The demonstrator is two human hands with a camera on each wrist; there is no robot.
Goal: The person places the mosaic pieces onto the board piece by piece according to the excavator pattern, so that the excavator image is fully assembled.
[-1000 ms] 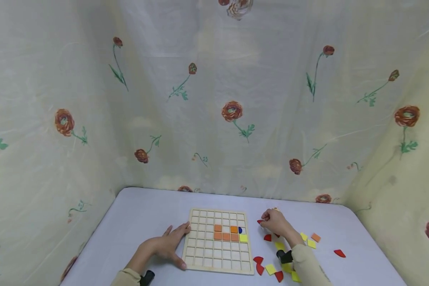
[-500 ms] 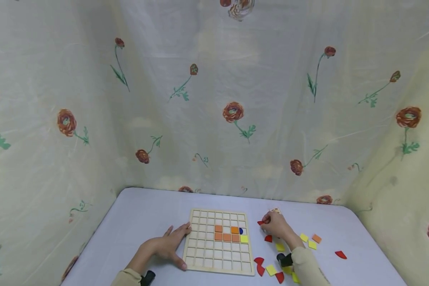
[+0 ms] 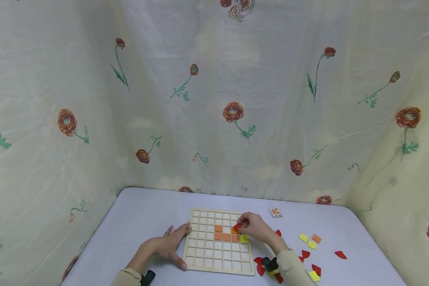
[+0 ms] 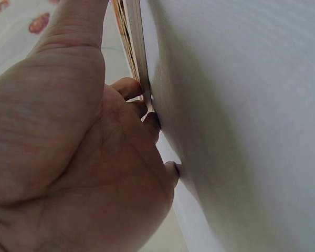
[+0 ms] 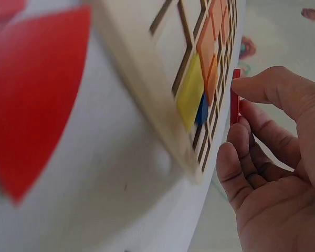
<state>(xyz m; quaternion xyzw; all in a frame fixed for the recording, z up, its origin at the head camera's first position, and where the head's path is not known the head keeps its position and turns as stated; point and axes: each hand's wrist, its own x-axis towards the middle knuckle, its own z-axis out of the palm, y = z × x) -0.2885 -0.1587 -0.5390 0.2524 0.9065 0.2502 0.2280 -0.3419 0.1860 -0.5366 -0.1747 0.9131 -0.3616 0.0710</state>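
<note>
A wooden grid board point(image 3: 208, 254) lies on the table with several orange tiles point(image 3: 218, 236) and a yellow tile point(image 3: 244, 239) in its cells. A blue piece point(image 5: 201, 110) sits beside the yellow tile in the right wrist view; the head view hides it. My right hand point(image 3: 256, 228) pinches a red fan-shaped piece point(image 3: 237, 227) between thumb and index finger, over the board's right side. In the right wrist view that red piece is edge-on, apart from the board. My left hand point(image 3: 166, 245) rests with spread fingers against the board's left edge.
A small printed card point(image 3: 276, 213) lies behind the right forearm. To the right are loose yellow tiles point(image 3: 312, 245), an orange tile point(image 3: 316, 238) and several red pieces point(image 3: 340, 255). More pieces lie near and partly under the right wrist. A flowered curtain point(image 3: 214, 159) hangs behind the table.
My right hand has moved left from beside the board to over it, carrying the red piece. The card and several loose pieces are now uncovered. My left hand stays put.
</note>
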